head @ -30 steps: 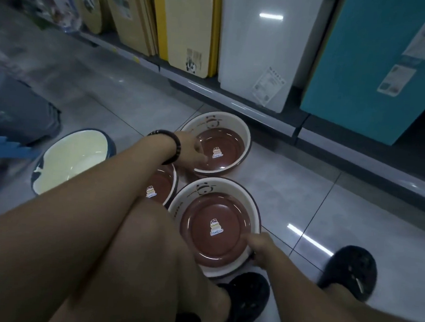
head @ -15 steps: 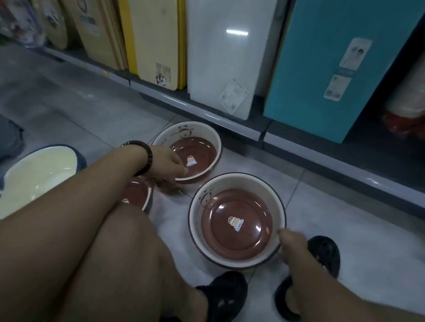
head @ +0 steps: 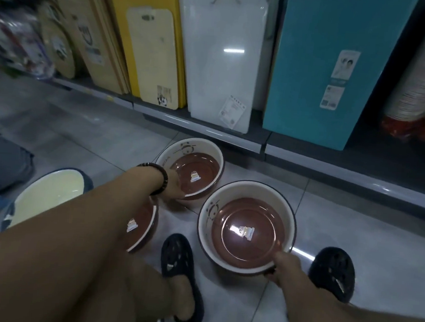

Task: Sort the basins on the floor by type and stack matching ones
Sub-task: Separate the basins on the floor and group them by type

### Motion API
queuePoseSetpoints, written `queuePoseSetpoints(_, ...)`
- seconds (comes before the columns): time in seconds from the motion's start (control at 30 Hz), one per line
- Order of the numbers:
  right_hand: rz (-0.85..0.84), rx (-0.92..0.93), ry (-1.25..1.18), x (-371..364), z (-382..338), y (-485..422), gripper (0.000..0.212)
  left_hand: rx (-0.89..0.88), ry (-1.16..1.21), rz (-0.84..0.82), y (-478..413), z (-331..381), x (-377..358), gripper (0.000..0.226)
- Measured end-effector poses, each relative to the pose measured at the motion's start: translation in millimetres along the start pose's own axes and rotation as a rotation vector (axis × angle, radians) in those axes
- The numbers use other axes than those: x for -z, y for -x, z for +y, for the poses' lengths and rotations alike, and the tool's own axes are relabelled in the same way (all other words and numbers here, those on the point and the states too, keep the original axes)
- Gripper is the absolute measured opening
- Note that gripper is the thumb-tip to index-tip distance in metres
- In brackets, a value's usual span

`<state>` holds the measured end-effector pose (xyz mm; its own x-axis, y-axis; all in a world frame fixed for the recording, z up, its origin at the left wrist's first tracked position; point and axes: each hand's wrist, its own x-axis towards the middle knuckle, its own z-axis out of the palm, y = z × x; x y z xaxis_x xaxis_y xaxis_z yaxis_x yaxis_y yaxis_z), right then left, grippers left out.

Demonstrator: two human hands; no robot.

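Three panda-print basins with brown bottoms stand on the tiled floor. My left hand (head: 173, 187), a bead bracelet on its wrist, grips the near rim of the far basin (head: 215, 158). My right hand (head: 283, 265) grips the near right rim of the large basin (head: 206, 215). A third brown basin (head: 149, 221) lies partly hidden under my left forearm. A cream basin with a dark blue rim (head: 50, 194) sits at the left.
A low store shelf (head: 233, 134) runs along the back with upright cutting boards and a teal board (head: 323, 75). My feet in black clogs, the left one (head: 181, 271) and the right one (head: 333, 272), flank the large basin. Someone's dark trouser leg (head: 2, 163) is at the left edge.
My right hand has carried the large basin rightward, away from the other two. My left hand stays on the far basin's rim. The view has swung right and upward.
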<state>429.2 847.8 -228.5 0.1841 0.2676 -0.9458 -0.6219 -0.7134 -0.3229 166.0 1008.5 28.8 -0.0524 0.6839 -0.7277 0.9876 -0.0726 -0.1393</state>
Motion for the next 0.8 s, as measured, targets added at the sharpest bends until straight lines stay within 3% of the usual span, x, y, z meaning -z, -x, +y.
queuePoseSetpoints(0.13, 0.021, 0.094, 0.044, 0.5, -2.1, 1.6, 0.019, -0.012, -0.014, -0.019, -82.8, -11.4, -26.7, 0.06)
queuePoseSetpoints(0.23, 0.077, 0.165, 0.127, -1.1, 4.8, -17.9, 0.008, -0.013, 0.006, 0.02, -154.0, -21.4, -65.7, 0.054)
queuePoseSetpoints(0.4, 0.108, 0.243, 0.154, -6.0, 26.1, -60.4, 0.027, 0.052, 0.084, 0.198, -238.9, -22.2, -119.9, 0.064)
queuePoseSetpoints(0.63, 0.145, 0.218, 0.17, -13.9, 21.2, -68.7, 0.018, 0.017, -0.064, 0.281, -286.6, -22.7, -148.5, 0.05)
queuePoseSetpoints(0.8, 0.223, 0.218, 0.535, -18.4, 23.8, -53.6, 0.048, -0.053, -0.042, 0.555, -270.9, -16.9, -149.8, 0.038)
